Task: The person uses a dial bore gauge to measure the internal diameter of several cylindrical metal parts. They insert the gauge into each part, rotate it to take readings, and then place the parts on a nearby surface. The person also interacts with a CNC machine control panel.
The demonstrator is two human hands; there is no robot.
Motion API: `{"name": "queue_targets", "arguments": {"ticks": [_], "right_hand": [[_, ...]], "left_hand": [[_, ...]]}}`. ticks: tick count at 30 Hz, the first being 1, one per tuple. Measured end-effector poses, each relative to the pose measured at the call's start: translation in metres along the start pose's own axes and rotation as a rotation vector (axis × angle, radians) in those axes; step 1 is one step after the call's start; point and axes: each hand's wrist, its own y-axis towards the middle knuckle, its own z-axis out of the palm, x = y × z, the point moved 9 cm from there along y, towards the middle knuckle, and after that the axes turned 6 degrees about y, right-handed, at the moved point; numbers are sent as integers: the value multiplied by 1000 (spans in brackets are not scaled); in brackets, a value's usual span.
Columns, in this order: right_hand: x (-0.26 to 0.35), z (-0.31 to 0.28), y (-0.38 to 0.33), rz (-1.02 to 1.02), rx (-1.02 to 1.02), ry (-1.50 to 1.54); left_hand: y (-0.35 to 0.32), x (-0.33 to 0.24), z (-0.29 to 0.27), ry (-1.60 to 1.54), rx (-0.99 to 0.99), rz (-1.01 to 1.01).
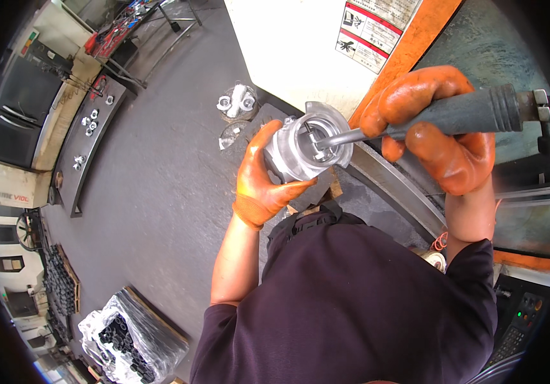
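Observation:
My left hand [256, 182], in an orange glove, is closed around the outside of a silver cast-metal housing [288, 150]. The housing is held up in front of my body, its round opening turned to the right. My right hand [451, 163], also in an orange glove, grips the dark grey handle of a bore gauge [473, 114]. Its thin metal stem runs left into the opening, and the crosswise tip sits inside the bore. A metal clamp with a dark knob shows at the handle's outer end. The gauge lies nearly level, tilted slightly.
Beyond my hands stands a white machine panel [294, 57] with an orange edge; its window is at right. More metal castings [236, 100] sit past the housing. At left are a long dark bench [99, 137] with parts and a plastic-lined crate [160, 333] of black pieces. A control panel [518, 320] is lower right.

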Motion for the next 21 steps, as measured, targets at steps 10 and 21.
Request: {"name": "queue_targets", "arguments": {"ticks": [10,21], "right_hand": [[-12,-5,7,98,27,-54],[-15,-16,-23,-16,-134,117]], "left_hand": [[-1,15,8,-37,-33,-104],[-14,-5,-8,147,-236,57]]}}
